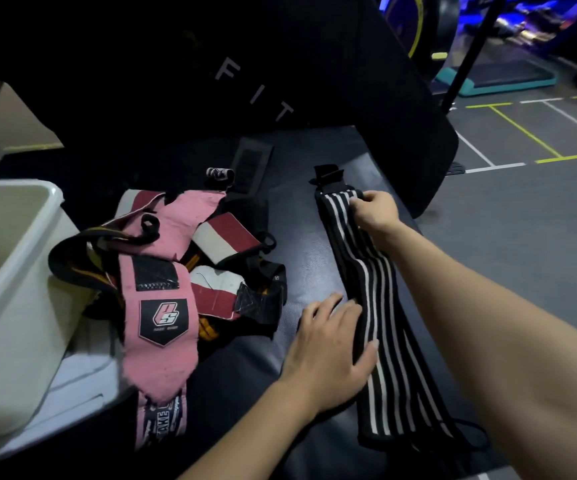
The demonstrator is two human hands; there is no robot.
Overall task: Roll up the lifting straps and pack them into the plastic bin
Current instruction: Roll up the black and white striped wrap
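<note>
Two bare forearms, entering from lower edge of view. Left hand (328, 348): no glove, no ring, no watch or band at wrist; nails short, unpainted so far as dim light allows. Right hand (377, 211): likewise ungloved, no jewellery visible; wrist behind it bare. No sleeve cuff anywhere along either forearm up to frame edge, so sleeves short or pushed above elbow, cannot tell which. No tattoos, tape, straps or markings seen on either arm. Rest of body and clothing out of view.
</note>
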